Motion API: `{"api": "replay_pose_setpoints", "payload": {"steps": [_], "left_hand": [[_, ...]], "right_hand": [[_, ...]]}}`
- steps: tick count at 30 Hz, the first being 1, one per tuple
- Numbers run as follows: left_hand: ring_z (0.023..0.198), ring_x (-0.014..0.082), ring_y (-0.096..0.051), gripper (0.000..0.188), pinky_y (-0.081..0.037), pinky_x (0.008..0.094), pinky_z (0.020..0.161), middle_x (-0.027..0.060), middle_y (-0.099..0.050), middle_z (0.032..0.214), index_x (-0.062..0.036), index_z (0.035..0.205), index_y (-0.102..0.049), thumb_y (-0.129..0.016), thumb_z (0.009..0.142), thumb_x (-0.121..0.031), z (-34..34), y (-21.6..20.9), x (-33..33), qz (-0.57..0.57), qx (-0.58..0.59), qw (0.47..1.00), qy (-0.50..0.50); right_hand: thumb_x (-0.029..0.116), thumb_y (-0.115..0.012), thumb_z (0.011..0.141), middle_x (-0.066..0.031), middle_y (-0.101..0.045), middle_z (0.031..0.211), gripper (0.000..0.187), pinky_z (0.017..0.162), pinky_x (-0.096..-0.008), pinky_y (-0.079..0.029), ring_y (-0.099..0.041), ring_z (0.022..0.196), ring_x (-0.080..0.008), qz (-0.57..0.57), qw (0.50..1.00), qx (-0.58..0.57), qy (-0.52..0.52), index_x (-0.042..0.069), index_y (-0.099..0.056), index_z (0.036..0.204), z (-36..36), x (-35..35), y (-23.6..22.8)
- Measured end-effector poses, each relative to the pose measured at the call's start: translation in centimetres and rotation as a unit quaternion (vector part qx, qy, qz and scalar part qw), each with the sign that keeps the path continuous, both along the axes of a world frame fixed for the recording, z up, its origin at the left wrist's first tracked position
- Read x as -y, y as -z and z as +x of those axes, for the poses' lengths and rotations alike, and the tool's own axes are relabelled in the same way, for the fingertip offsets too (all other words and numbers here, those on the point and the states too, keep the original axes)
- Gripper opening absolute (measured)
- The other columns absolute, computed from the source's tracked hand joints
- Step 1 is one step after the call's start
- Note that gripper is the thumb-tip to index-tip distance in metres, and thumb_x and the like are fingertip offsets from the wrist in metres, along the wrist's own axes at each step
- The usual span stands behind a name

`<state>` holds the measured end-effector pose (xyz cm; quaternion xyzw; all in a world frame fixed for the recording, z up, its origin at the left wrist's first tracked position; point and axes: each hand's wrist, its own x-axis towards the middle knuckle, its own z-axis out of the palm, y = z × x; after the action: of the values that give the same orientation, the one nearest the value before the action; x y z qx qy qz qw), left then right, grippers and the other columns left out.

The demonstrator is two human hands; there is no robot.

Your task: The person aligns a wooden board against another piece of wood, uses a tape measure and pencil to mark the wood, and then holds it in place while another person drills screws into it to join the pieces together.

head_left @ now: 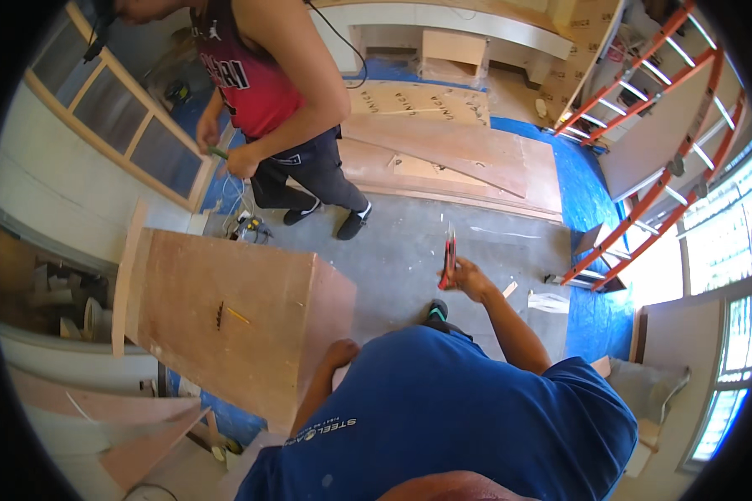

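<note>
- Shirt (451, 409), blue, fills the near foreground.
- Left hand (341, 352) rests low beside the shirt, near the right side of the box; its fingers look curled, but whether they grip anything I cannot tell.
- Right hand (468, 280) is held out ahead over the floor, fingers closed around the pliers.
- Pliers (449, 260), red and black, stand upright in that hand, tips pointing away from the body.
- Shoe (437, 311), dark with teal trim, shows just past the shirt.
- Box (192, 284), large and wood-coloured, stands to the left; on its top lie a yellow stick (239, 316) and, just beside it, a dark slender piece (220, 316).
- Floor (409, 267), grey, carries scraps and white marks.
- Power tool (249, 227), yellow and black, sits on it beyond the box, cords around it.
- Co-worker (263, 100), in a red and black top, stands past the tool, both hands at a small green thing (217, 153).
- Ladder (622, 221), orange, leans at the right, by a bright window (731, 338).
- Boards (468, 154) lie stacked beyond the floor, blue sheeting (597, 317) along their right.
- Counter (468, 29), pale-fronted, runs across the far end.
</note>
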<state>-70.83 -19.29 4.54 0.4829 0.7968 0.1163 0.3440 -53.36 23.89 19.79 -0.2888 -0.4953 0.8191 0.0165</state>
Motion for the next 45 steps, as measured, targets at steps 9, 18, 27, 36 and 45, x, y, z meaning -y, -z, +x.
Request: {"api": "replay_pose_setpoints", "payload": {"steps": [9,18,27,36,45], "left_hand": [[0.054,0.0188,-0.059,0.017,-0.047,0.0311,0.048,0.0072,-0.064,0.076,-0.0043,0.099,-0.063,-0.062,0.093,-0.02,2.4,-0.6,-1.0,0.03,0.351,0.68,-0.643],[0.064,0.0201,-0.061,0.024,-0.046,0.0318,0.055,0.0104,-0.066,0.073,-0.0008,0.085,-0.071,-0.063,0.09,-0.023,3.7,-6.2,-13.0,-0.079,0.204,0.892,-0.395],[0.066,0.0228,-0.063,0.027,-0.05,0.0365,0.058,0.0116,-0.066,0.083,-0.0043,0.105,-0.067,-0.062,0.092,-0.027,-6.9,-0.9,-19.3,-0.09,0.329,0.798,-0.497],[0.062,0.0222,-0.065,0.031,-0.051,0.0395,0.055,0.0124,-0.068,0.075,-0.0018,0.088,-0.068,-0.069,0.088,-0.032,-21.1,0.2,-28.8,-0.082,0.302,0.871,-0.38],[0.058,0.0215,-0.063,0.033,-0.049,0.039,0.055,0.011,-0.065,0.065,-0.0004,0.08,-0.066,-0.066,0.085,-0.033,-30.6,4.1,-32.1,0.085,0.141,0.914,-0.37]], "right_hand": [[0.02,-0.058,0.093,-0.0102,-0.065,0.1,0.029,0.075,-0.036,-0.054,-0.067,0.083,-0.0215,0.069,0.986,-0.152,-0.015,0.006,-0.052,0.117,-10.9,-14.4,-9.1],[0.062,-0.043,0.097,-0.0075,-0.059,0.067,0.058,0.051,-0.0311,-0.047,-0.059,0.055,-0.018,0.064,0.996,-0.045,0.041,0.007,-0.057,0.091,-12.2,-18.5,-8.4],[0.061,-0.054,0.093,-0.0052,-0.053,0.058,0.057,0.041,-0.03,-0.041,-0.05,0.043,-0.0151,0.052,0.991,0.113,0.044,0.005,-0.059,0.083,-7.8,-18.0,-2.9],[0.055,-0.057,0.095,-0.0018,-0.054,0.065,0.047,0.048,-0.0314,-0.046,-0.053,0.051,-0.0176,-0.141,0.946,0.174,0.235,0.008,-0.054,0.098,-1.4,-21.9,4.2],[0.076,-0.047,0.087,-0.0039,-0.05,0.06,0.07,0.046,-0.0339,-0.046,-0.05,0.046,-0.0199,-0.103,0.947,0.25,0.177,0.006,-0.053,0.088,-6.0,-27.1,7.4]]}}
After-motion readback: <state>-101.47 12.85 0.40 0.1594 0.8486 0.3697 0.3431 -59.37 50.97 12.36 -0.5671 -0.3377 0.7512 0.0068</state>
